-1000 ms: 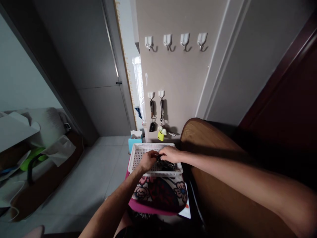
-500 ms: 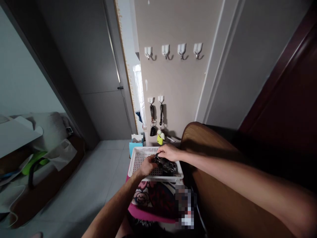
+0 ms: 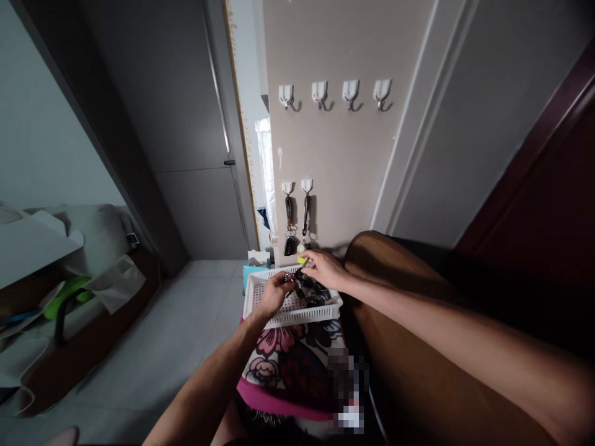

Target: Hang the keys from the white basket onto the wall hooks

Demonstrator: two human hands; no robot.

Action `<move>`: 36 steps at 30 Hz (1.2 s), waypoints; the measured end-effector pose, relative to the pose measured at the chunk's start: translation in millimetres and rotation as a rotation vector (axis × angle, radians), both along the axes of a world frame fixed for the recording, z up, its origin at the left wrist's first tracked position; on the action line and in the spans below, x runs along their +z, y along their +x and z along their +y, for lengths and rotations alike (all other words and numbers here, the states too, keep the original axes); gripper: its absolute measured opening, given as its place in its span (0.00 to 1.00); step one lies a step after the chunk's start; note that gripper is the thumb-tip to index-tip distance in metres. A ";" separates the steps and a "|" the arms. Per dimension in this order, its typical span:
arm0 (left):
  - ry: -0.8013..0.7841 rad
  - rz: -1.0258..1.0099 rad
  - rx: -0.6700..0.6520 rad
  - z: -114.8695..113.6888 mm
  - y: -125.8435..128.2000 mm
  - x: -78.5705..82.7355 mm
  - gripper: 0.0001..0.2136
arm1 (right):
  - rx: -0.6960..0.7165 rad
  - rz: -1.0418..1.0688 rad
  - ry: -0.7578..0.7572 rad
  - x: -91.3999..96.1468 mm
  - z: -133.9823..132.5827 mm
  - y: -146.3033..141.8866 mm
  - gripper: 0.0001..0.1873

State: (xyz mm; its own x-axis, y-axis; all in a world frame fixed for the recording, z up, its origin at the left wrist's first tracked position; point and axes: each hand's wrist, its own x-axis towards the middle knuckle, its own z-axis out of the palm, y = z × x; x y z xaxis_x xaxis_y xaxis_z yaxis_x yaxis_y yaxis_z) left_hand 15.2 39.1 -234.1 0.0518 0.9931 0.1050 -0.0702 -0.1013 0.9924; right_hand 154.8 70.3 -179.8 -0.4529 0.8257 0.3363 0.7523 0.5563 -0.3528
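A white plastic basket [image 3: 304,319] rests on a floral cloth-covered surface, with a heap of dark keys and rings [image 3: 317,300] in its right part. My left hand [image 3: 274,293] is over the basket's left half, its fingers pinched on a bunch of keys [image 3: 297,275] with a metal ring. Close beside it, my right hand [image 3: 324,270] pinches a key of that bunch near the basket's back edge. Behind them hang a black car key [image 3: 290,244] and a yellow-green tag [image 3: 303,256], the tag partly covered by my right hand.
Two small white hooks [image 3: 307,186] carry the hanging key straps; a row of several bare hooks [image 3: 351,93] is higher on the wall. To the right stands a brown wooden panel [image 3: 395,297]. A blue box [image 3: 253,276] is behind the basket's left corner.
Both hands have risen slightly from the heap, lifting the bunch of keys toward the basket's back edge. My right hand now covers part of the hanging tag. The camera view has shifted a little.
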 end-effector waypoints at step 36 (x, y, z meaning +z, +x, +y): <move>-0.007 0.021 -0.027 -7.2 -6.0 3.9 0.04 | 0.052 -0.104 -0.410 -45.0 -16.3 -3.9 0.12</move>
State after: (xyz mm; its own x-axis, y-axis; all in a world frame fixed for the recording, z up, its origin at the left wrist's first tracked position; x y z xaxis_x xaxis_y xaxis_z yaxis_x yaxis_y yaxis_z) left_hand 9.3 31.9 -230.2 0.0809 0.9921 0.0963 -0.0517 -0.0923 0.9944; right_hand 150.9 54.0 -224.8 -0.5115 0.8569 -0.0645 0.7704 0.4239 -0.4763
